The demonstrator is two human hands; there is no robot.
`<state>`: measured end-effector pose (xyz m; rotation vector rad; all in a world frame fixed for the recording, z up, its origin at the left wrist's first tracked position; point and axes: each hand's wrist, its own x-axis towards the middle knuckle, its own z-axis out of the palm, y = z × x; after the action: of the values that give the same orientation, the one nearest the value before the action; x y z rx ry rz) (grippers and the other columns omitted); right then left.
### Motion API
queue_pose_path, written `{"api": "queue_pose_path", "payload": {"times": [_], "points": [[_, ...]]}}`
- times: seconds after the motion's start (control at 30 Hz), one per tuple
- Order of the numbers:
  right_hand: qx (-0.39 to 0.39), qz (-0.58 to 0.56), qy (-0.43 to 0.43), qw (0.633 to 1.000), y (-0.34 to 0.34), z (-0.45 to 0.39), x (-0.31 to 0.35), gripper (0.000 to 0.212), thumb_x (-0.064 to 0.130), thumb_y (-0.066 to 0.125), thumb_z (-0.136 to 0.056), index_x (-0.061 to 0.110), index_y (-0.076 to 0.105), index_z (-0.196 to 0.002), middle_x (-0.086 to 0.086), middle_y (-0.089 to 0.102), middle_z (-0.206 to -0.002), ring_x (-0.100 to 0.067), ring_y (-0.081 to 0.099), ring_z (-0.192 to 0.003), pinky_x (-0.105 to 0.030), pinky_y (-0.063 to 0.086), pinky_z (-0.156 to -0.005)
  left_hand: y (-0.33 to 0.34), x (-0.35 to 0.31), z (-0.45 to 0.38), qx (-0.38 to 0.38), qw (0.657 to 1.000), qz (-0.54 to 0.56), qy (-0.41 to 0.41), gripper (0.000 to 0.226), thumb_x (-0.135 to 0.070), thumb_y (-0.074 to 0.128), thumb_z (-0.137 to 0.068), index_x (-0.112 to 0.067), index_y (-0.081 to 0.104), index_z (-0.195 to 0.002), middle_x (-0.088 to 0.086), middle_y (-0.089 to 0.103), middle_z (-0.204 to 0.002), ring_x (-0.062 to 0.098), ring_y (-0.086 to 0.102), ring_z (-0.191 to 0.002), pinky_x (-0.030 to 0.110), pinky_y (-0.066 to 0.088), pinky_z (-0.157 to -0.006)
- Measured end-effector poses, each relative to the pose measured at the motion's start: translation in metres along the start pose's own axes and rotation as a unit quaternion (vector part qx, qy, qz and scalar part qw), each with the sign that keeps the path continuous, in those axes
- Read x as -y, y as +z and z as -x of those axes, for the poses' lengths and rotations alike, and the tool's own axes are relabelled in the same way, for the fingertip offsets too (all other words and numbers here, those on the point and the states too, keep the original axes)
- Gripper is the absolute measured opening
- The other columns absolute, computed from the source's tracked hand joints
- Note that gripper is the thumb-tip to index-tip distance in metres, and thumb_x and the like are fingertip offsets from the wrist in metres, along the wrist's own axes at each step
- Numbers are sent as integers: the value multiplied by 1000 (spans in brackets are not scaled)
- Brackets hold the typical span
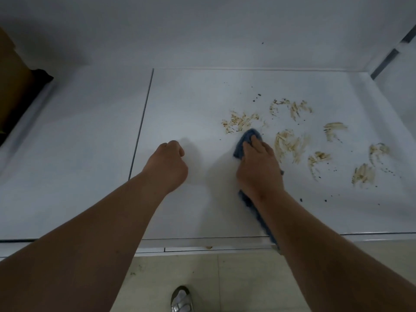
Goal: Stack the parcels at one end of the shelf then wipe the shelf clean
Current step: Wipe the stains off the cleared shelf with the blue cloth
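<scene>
Blue cloth point(248, 140) lies flat on the white shelf point(191, 109) under the right hand point(258, 167), whose fingers press down on it with the thumb side curled over its edge; the cloth's rounded front end pokes out just past the fingertips, and a strip of it trails back beneath the wrist toward the shelf's front lip. Its front end touches the nearest of the brown smears point(290, 143), which spread across the shelf to the right of the hand. The left hand point(167, 167) is closed in a loose fist, holding nothing, resting on the shelf well left of the cloth. A brown parcel point(13, 86) sits at the far left end of the shelf.
</scene>
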<state>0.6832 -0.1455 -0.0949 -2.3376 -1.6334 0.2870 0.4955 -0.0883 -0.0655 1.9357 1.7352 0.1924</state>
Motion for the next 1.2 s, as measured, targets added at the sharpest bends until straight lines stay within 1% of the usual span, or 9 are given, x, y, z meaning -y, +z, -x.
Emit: {"api": "queue_pose_path", "payload": {"times": [0.17,0.33,0.47,0.57,0.67,0.77,0.93,1.1,1.2], "points": [[27,-44,-88,995,22,57,45,67,11,44,-93,13,18,-156,1,7,-165,-18,4,-151,-34,4,-123,-7,-1,-4,36,999,32,-17,32,-8,41,-91,-17,51,-120,5,52,-123,20,52,-97,32,44,-79],[67,5,-253,965,27,21,58,65,9,49,-88,10,33,-151,-4,22,-162,-21,16,-149,-37,14,-123,-12,-5,-3,50,996,68,-34,29,-7,44,-91,-13,53,-118,11,58,-114,28,59,-102,40,51,-91],[40,45,-186,981,16,-31,31,72,1,48,-84,14,30,-152,-2,20,-163,-20,16,-149,-37,15,-123,-11,-5,-2,44,996,71,-44,30,-7,43,-90,-14,53,-117,9,56,-117,29,60,-102,37,51,-88],[31,11,-53,998,5,-39,1,66,5,45,-90,13,28,-153,-2,15,-164,-21,12,-150,-37,15,-123,-9,-6,-3,30,997,60,-46,32,-6,40,-90,-13,53,-119,8,54,-116,28,59,-99,31,47,-77],[-4,-1,0,1000,8,-24,20,62,2,45,-86,8,37,-147,-6,25,-160,-23,20,-146,-33,16,-122,-7,-6,-2,20,997,53,-45,33,-6,41,-90,-13,53,-120,8,53,-120,24,54,-95,29,42,-75],[-8,-19,-110,994,26,11,58,57,2,50,-80,11,48,-136,-4,37,-150,-21,31,-139,-34,25,-118,-6,-8,-2,23,998,49,-42,32,-7,46,-89,-12,52,-120,8,54,-120,25,53,-98,30,41,-75],[53,2,-252,966,25,15,43,63,10,47,-92,15,30,-153,0,18,-163,-18,15,-150,-32,11,-123,-3,-10,-4,18,999,30,-35,30,-8,49,-90,-11,52,-119,8,55,-118,20,51,-90,30,40,-71],[23,41,-57,997,-6,-16,-26,61,9,40,-96,14,23,-155,-1,13,-164,-21,12,-150,-34,12,-123,-1,-8,-2,6,999,21,-38,34,-6,41,-90,-13,52,-120,8,51,-123,21,46,-91,31,39,-75],[-8,14,32,999,-7,-7,-21,62,4,40,-93,10,27,-153,-6,17,-163,-25,14,-149,-35,13,-123,0,-8,-3,5,999,17,-41,33,-7,41,-90,-13,52,-121,9,50,-124,21,46,-92,31,39,-75]]}}
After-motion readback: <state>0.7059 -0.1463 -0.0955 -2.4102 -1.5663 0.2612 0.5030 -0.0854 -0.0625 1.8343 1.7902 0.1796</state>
